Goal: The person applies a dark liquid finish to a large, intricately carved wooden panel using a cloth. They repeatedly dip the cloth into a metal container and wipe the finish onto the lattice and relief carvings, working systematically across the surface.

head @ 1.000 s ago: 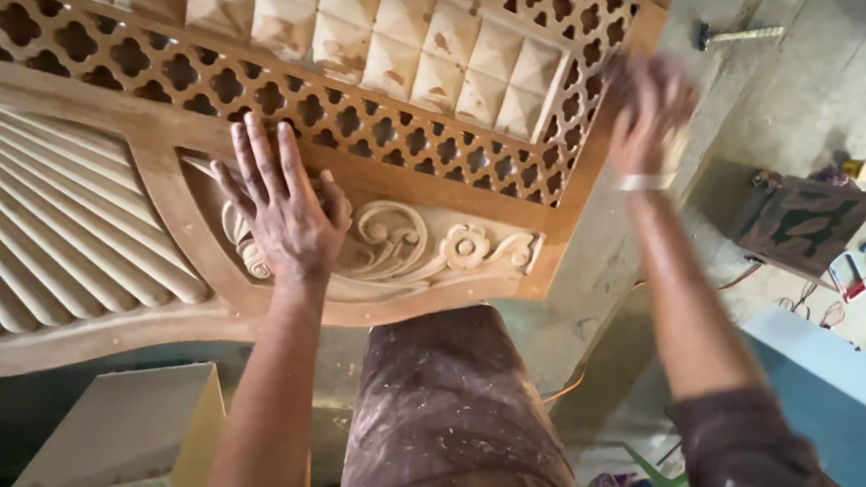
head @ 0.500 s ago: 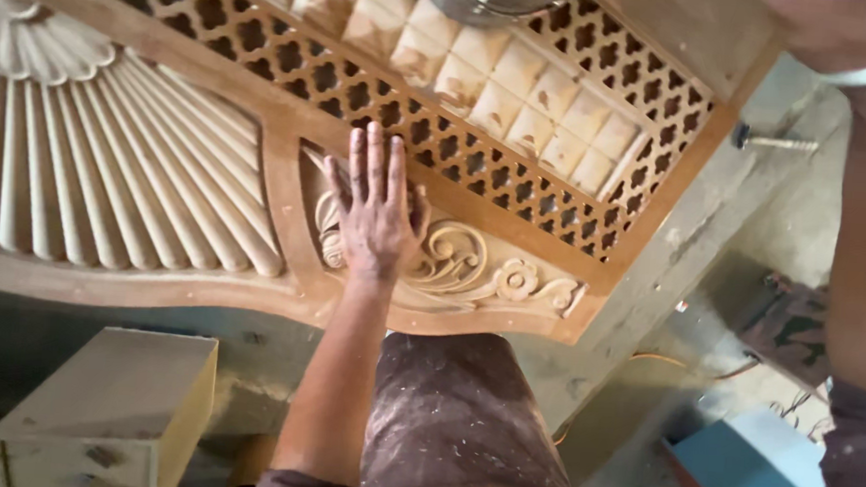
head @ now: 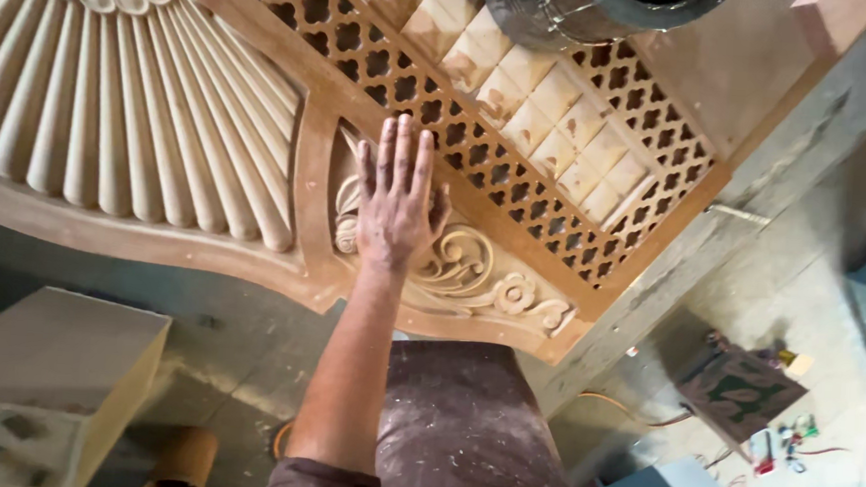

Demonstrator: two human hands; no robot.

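Your left hand lay flat and open, fingers spread, gripping nothing, on the scroll carving near the panel's lower corner. The scroll ran on rightward from your palm. Your right hand was out of view.

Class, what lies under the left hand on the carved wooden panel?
The left hand rests flat on the carved wooden panel. Scroll carving shows beside it; the carving beneath the palm is hidden.
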